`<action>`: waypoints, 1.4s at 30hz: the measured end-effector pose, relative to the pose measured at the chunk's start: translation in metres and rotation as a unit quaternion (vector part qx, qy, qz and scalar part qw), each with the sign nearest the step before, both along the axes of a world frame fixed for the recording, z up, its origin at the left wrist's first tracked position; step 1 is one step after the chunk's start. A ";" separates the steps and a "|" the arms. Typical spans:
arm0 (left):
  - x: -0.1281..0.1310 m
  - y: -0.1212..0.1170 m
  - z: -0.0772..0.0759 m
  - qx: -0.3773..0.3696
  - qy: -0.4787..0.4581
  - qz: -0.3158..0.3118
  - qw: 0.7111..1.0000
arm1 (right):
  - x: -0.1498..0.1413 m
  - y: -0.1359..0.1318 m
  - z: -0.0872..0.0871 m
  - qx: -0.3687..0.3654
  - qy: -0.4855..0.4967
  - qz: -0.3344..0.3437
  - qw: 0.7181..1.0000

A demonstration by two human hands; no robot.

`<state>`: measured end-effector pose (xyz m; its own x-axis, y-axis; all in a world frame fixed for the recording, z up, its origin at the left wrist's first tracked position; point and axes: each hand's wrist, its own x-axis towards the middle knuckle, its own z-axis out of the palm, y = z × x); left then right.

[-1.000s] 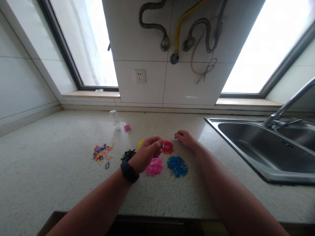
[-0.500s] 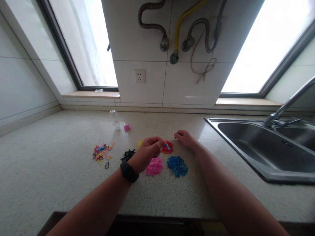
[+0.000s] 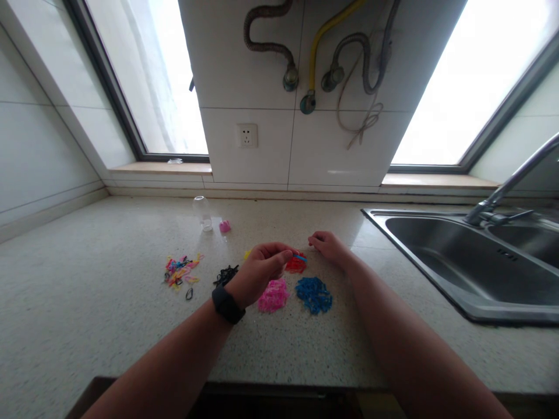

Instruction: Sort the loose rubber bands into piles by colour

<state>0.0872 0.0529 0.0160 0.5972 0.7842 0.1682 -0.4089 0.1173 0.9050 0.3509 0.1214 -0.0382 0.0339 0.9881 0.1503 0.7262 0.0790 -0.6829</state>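
My left hand [image 3: 266, 267], with a dark band on its wrist, pinches a small blue rubber band [image 3: 300, 257] between thumb and fingertips. It hovers over the pile of red rubber bands [image 3: 296, 266]. Just right of that pile, my right hand [image 3: 329, 247] is low over the counter with its fingers curled together; whatever they may hold is too small to see. Nearer to me lie a pink pile [image 3: 273, 295] and a blue pile [image 3: 314, 295]. A black pile [image 3: 225, 275] and a yellow pile [image 3: 247, 255] are partly hidden by my left hand.
Mixed rubber bands [image 3: 180, 270] lie scattered on the counter [image 3: 131, 326] at left, a single black band [image 3: 189, 294] beside them. Behind stand a clear plastic bottle [image 3: 203, 214] and a pink cap [image 3: 224, 226]. At right is a steel sink [image 3: 437, 262] with a faucet [image 3: 493, 203].
The blue rubber band in my left fingers has turned from slanting downward to lying nearly level. Both hands have stayed almost in place.
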 end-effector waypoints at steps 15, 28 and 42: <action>0.000 -0.005 0.012 -0.056 -0.072 -0.015 0.996 | -0.003 -0.002 0.004 -0.006 0.004 -0.001 1.000; 0.000 -0.003 0.010 -0.064 -0.102 -0.033 0.992 | -0.003 -0.002 0.004 0.001 0.000 0.004 1.000; -0.003 -0.004 0.008 -0.055 -0.077 -0.048 0.994 | -0.004 -0.004 0.006 -0.003 0.003 0.004 1.000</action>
